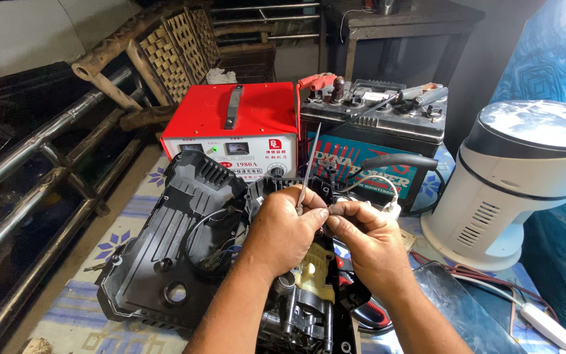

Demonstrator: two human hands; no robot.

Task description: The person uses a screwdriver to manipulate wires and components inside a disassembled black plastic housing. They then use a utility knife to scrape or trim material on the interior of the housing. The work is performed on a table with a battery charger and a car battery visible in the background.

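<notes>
Pinching: left hand grips a thin grey cable tie between thumb and forefinger, its tail standing up and leaning right.
Right hand: right hand meets the left at the fingertips, thumb and forefinger narrowed on a small dark part; what it is cannot be told.
Place of the work: both hands hover over the opened machine, near centre, with a cream motor body and dark metal pump parts showing.
Black cover: a ribbed black plastic housing shell lies open just left of the hands.
Red box: a red charger with a white front panel, small meter and knob sits far, centre-left.
Battery: a black car battery with a teal and red label on its front stands far, right of the red box, clamps on its posts.
White unit: a round white appliance with side vents stands at right.
Cloth: a blue and white patterned mat covers the surface.
</notes>
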